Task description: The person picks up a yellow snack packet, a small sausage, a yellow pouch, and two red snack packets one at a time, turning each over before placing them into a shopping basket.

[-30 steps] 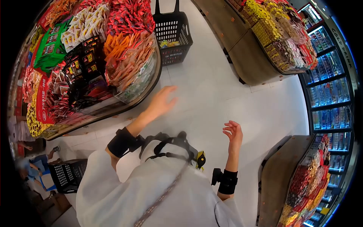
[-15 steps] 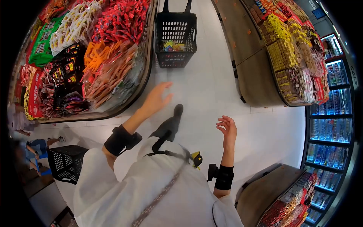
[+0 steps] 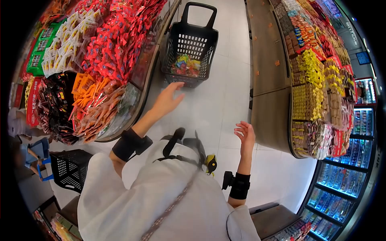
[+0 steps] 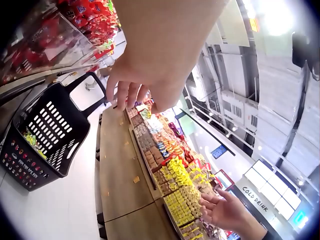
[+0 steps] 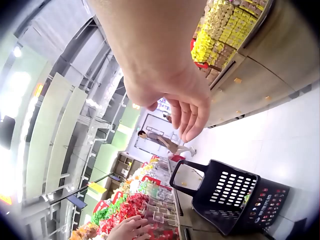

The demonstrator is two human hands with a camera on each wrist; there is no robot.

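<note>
My left hand (image 3: 168,100) is held out over the floor with nothing in it, its fingers loosely bent and thumb apart. In the head view its fingertips overlap the near bottom edge of a black shopping basket (image 3: 167,50). The basket stands upright on the floor with its handle (image 3: 213,18) raised, and colourful small packets (image 3: 186,65) lie inside. My right hand (image 3: 246,137), raised at my right side, holds nothing, and its fingers are relaxed. In the right wrist view the right hand (image 5: 172,92) hangs loosely above the basket (image 5: 210,200).
On the left, a display bin (image 3: 146,92) holds heaps of packaged snacks (image 3: 106,52). A brown-sided counter (image 3: 271,116) with yellow-wrapped goods (image 3: 309,96) runs along the right, lit drink coolers (image 3: 333,176) behind it. Another black basket (image 3: 70,168) is at the lower left beside a person (image 3: 38,152).
Walking forward brings the basket with packets closer, and its whole handle now shows. The counters have shifted downward in the head view. Both hands keep much the same pose, empty.
</note>
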